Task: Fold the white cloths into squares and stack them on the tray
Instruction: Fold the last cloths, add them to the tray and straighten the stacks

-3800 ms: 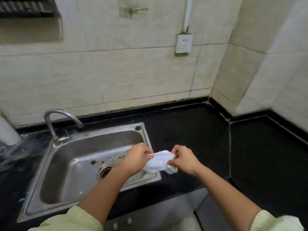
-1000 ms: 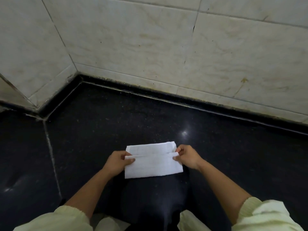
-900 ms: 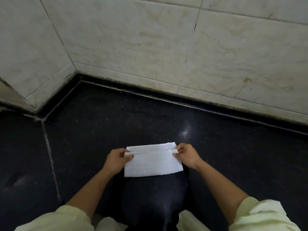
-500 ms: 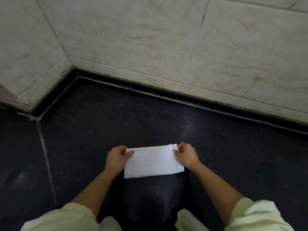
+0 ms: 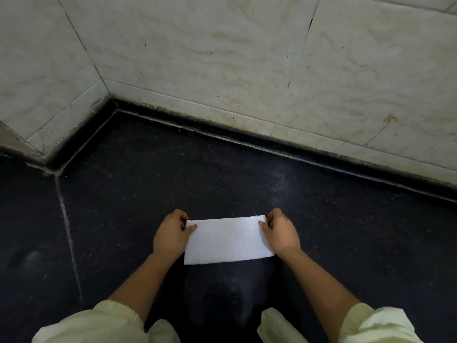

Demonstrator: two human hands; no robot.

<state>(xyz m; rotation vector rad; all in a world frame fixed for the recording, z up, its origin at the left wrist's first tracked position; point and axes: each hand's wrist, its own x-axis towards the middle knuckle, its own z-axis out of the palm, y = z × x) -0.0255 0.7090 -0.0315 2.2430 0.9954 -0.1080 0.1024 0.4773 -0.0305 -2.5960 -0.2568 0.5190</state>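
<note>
**Both hands pinch the far corners of a folded cloth**

Nearest you, your pale yellow sleeves (image 5: 99, 323) frame the bottom of the view, with both forearms reaching forward to the grip.

Your left hand (image 5: 170, 237) pinches the far left corner of the white cloth (image 5: 227, 240), thumb lying on top and fingers curled at the edge. Your right hand (image 5: 279, 233) pinches the far right corner the same way, fingers bent round it. Neither hand has hold of anything else.

The cloth spans the gap between your two hands. It is a wide rectangle lying flat on the black countertop (image 5: 247, 169), its near edge reaching back towards your wrists.

Well to the left of your left hand, a pale seam (image 5: 69, 238) runs across the countertop.

Beyond the grip, the countertop ends at a black upstand (image 5: 222, 129). Above that rise stained cream wall tiles (image 5: 222, 58), which meet in a corner far off to the left.
</note>
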